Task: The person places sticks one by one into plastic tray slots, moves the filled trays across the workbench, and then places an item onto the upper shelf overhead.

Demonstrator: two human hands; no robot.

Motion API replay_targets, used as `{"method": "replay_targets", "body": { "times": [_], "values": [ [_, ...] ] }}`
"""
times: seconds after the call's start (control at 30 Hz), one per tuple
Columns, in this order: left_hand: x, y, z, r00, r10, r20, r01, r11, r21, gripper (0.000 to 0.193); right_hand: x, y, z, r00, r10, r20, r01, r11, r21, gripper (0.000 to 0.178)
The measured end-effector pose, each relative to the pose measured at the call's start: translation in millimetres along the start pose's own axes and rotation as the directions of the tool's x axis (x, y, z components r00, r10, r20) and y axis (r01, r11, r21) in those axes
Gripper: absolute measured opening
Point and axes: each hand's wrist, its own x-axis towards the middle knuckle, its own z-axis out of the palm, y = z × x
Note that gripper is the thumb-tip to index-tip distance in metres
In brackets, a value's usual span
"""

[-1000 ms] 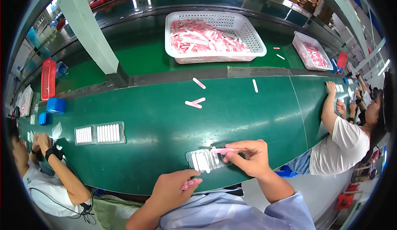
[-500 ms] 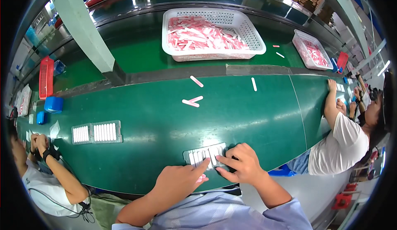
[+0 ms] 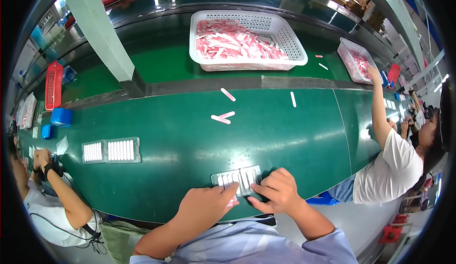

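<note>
A clear plastic tray [image 3: 254, 172] with white round-ended strips, like small nail files, in its slots lies in front of me on the green table. My left hand [image 3: 207, 204] is curled around a few pink-and-white strips [image 3: 232, 201], which peek out below its fingers. Its index finger presses on the strips in the tray's left part. My right hand [image 3: 279, 191] grips the tray's right side, fingertips on its strips and thumb at the near edge. A second filled tray [image 3: 110, 151] lies to the left. Several loose pink and white strips [image 3: 221, 119] lie farther off.
A white basket [image 3: 251, 65] heaped with pink and white strips stands beyond the dark ledge [image 3: 190, 86]. Co-workers sit on both sides; the right one's hand [image 3: 374, 74] is in a smaller white basket [image 3: 349, 64]. A pale post [image 3: 97, 31] rises at the left, near blue boxes [image 3: 61, 116].
My hands stay at the tray, with only slight finger movement; my left index finger has shifted slightly left. The right co-worker's arm has reached from the table into the smaller basket.
</note>
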Motion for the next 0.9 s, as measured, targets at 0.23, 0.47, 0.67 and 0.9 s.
{"method": "replay_targets", "body": {
  "times": [0.23,0.47,0.67,0.9],
  "values": [
    [-7,-1,-10,0.998,-0.057,-0.036,0.048,0.973,-0.227,0.046,14,-8,-6,0.994,0.017,0.104,-0.013,0.999,-0.034,0.04],
    [-12,-7,0,0.997,-0.07,0.029,0.074,0.986,-0.149,0.045,17,-6,-6,0.981,-0.008,0.196,0.007,1.0,0.004,0.046],
    [-12,-2,-5,0.995,-0.079,0.057,0.081,0.996,-0.04,0.045,11,-7,-9,0.986,-0.056,0.157,0.046,0.997,0.064,0.044],
    [-20,-8,-8,0.961,-0.266,-0.068,0.142,0.693,-0.707,0.033,8,-1,-2,0.999,0.051,0.013,-0.05,0.997,-0.065,0.041]
  ]
}}
